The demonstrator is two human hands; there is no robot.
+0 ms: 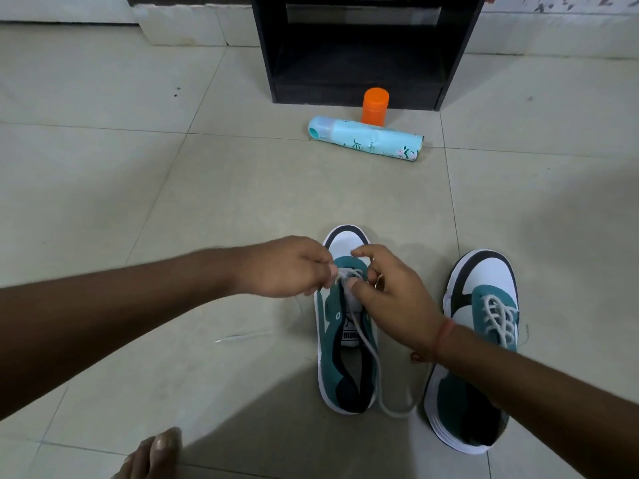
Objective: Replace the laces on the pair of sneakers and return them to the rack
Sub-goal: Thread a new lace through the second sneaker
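Two teal, white and black sneakers stand on the tiled floor, toes pointing away from me. The left sneaker [340, 357] has a white lace [371, 354] threaded only near the toe. One lace end trails over the tongue and loops onto the floor beside the heel. The other end lies on the floor to the left. My left hand [281, 267] and my right hand [390, 295] both pinch the lace at the lowest eyelets. The right sneaker [477, 340] is laced and stands untouched to the right.
A black shoe rack [363, 50] with an open shelf stands against the far wall. In front of it lie a light blue spray can [366, 138] on its side and an upright orange bottle [375, 106]. My bare foot [155, 454] shows at the bottom edge.
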